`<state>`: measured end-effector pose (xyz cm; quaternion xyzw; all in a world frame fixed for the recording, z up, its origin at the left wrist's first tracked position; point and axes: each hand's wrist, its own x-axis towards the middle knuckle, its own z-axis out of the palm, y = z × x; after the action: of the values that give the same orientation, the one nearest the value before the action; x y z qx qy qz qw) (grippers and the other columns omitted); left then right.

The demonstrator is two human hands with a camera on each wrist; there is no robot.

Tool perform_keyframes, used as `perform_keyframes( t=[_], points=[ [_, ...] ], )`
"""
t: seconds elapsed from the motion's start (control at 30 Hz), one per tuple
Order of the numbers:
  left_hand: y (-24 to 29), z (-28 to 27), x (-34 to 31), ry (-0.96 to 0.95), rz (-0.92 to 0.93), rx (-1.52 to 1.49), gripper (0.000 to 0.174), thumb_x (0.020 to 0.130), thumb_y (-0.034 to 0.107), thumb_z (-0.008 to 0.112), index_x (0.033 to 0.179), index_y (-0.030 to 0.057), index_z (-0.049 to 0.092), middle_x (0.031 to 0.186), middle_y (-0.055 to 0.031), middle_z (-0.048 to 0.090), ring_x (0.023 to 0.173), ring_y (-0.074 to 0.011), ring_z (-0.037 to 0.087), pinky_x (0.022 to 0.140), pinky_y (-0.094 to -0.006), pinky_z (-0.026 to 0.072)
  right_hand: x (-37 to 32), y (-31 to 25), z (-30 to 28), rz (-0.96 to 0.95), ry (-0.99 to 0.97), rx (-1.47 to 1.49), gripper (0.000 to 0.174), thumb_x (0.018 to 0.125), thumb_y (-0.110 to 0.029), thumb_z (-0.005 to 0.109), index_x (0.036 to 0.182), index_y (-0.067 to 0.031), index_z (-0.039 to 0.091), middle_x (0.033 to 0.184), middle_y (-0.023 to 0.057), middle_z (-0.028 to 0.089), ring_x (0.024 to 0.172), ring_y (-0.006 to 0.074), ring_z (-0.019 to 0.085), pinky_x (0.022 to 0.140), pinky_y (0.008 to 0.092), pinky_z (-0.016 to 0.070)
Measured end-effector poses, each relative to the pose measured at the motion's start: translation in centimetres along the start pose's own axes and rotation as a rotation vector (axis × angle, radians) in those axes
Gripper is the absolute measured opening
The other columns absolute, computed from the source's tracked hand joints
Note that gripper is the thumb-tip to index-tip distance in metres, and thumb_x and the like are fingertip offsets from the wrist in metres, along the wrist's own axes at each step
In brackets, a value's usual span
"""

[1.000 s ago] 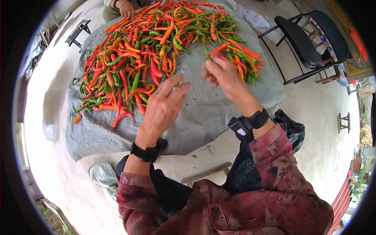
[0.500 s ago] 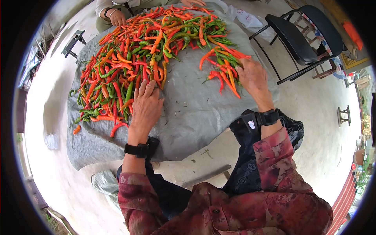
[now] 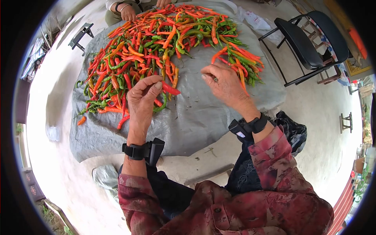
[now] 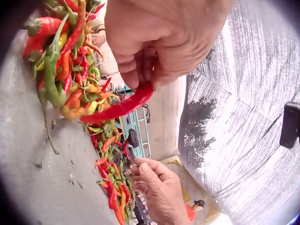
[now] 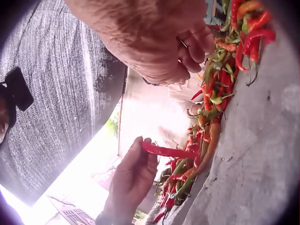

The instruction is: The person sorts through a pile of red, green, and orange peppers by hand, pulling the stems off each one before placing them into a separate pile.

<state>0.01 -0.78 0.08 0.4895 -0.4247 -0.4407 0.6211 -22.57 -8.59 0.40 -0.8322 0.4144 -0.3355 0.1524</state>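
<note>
The red chili [image 3: 169, 89] is in my left hand [image 3: 141, 102], lifted just above the grey sheet [image 3: 196, 113] at the near rim of the heap of chilies [image 3: 156, 39]. It sticks out sideways from my fingertips towards my right hand [image 3: 224, 85]. The two hands are near each other but apart, with bare sheet between them.

My left hand is curled. The thumb and first fingers pinch the chili at one end, and the rest of the pod hangs free, slightly bent.

My right hand hovers beside the right end of the heap, over the strip of orange and green pods nearest the sheet's right edge. Its fingers are drawn in tight, with the tips pressed on a small dark bit [image 3: 214, 79]. I cannot make out what it is.

The heap runs in a wide arc along the far and left sides of the sheet. Its far edge is cut off at the top of the head view, where another person's hand [image 3: 127, 12] rests by the pods. In the wrist views my own knuckles block most of each grip.
</note>
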Motion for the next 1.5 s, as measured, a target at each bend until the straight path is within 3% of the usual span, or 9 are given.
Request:
perform_keyframes(
  t=[0.27,0.43,0.6,0.7,0.77,0.87,1.03,1.33,1.5],
  points=[
    [0.2,0.0,-1.8,-0.108,-0.013,-0.193,0.014,0.085,0.0,0.063,0.098,0.0029,0.058,0.091,-0.0017,0.063,0.082,-0.0082,0.058,0.075,-0.0232,0.0489,0.1,-4.3,3.1,-0.005,-0.341,0.561,0.036,0.085,-0.029,0.068,0.106,0.0002,0.063,0.086,0.008,0.064,0.078,0.015,0.061,0.068,0.0285,0.0494],
    [0.3,-0.3,-2.1,-0.043,-0.018,-0.162,0.032,0.085,0.0,0.063,0.111,0.0035,0.045,0.088,-0.0033,0.06,0.081,-0.01,0.059,0.075,-0.0237,0.051,0.0,-4.8,4.6,0.023,-0.412,0.578,0.039,0.083,-0.027,0.07,0.108,0.0014,0.06,0.086,0.0126,0.066,0.079,0.0176,0.064,0.071,0.0307,0.0506],
    [-0.1,-0.3,-2.0,0.05,-0.104,-0.043,0.026,0.089,0.008,0.061,0.11,0.0023,0.046,0.087,-0.003,0.06,0.079,-0.0092,0.059,0.069,-0.0239,0.0513,-0.2,-5.0,5.2,-0.066,-0.316,0.565,0.027,0.082,-0.016,0.064,0.101,0.0026,0.059,0.08,0.0164,0.064,0.07,0.0278,0.063,0.064,0.0375,0.0485],
    [-0.2,0.2,-1.3,0.027,-0.016,0.064,0.026,0.089,0.011,0.063,0.109,0.0021,0.049,0.085,-0.0038,0.06,0.076,-0.0103,0.059,0.066,-0.024,0.0505,1.0,-4.1,3.3,-0.024,-0.27,0.49,0.025,0.082,-0.017,0.063,0.099,0.001,0.059,0.08,0.016,0.064,0.068,0.0298,0.063,0.062,0.0379,0.048],
    [-0.4,0.5,-1.7,-0.091,0.161,0.657,0.028,0.084,0.009,0.066,0.108,0.0031,0.054,0.093,-0.0097,0.061,0.085,-0.0188,0.061,0.074,-0.0307,0.0507,1.3,-2.9,1.6,0.082,-0.115,0.394,0.02,0.082,-0.017,0.061,0.095,-0.0012,0.06,0.079,0.0158,0.064,0.066,0.0312,0.062,0.061,0.0384,0.0483],
    [-1.3,1.6,-1.9,-0.235,0.471,1.052,0.035,0.077,0.007,0.067,0.11,0.005,0.056,0.107,-0.015,0.058,0.099,-0.029,0.057,0.085,-0.0383,0.0473,1.2,-0.7,-0.6,0.046,0.081,0.047,0.017,0.08,-0.016,0.062,0.09,-0.0018,0.06,0.077,0.0142,0.063,0.066,0.0299,0.062,0.06,0.0393,0.049],
    [-3.0,1.9,-2.1,-0.285,0.528,1.301,0.037,0.073,0.011,0.069,0.108,0.0057,0.058,0.114,-0.0139,0.056,0.106,-0.0313,0.052,0.089,-0.041,0.0445,-0.1,2.8,-2.9,0.116,0.166,-0.622,0.016,0.074,-0.014,0.065,0.085,-0.0033,0.06,0.087,0.0099,0.055,0.088,0.029,0.054,0.073,0.0387,0.0483],
    [-3.5,2.0,-0.5,-0.315,0.48,1.393,0.02,0.072,0.008,0.064,0.092,0.0053,0.061,0.09,-0.0102,0.061,0.092,-0.0288,0.056,0.078,-0.0381,0.0481,-1.1,0.0,1.8,-0.113,-0.064,-0.189,0.016,0.078,-0.013,0.065,0.089,-0.0035,0.059,0.088,0.0117,0.057,0.091,0.0305,0.055,0.076,0.0401,0.048],
    [-4.0,1.4,-0.1,-0.281,0.505,1.341,0.018,0.073,0.001,0.059,0.09,0.0043,0.06,0.084,-0.0132,0.06,0.086,-0.0324,0.058,0.076,-0.0392,0.0487,-0.7,-2.0,3.8,0.023,-0.225,0.018,0.019,0.082,-0.015,0.062,0.097,-0.004,0.058,0.086,0.0137,0.063,0.084,0.0321,0.062,0.071,0.0422,0.0492]
  ],
)
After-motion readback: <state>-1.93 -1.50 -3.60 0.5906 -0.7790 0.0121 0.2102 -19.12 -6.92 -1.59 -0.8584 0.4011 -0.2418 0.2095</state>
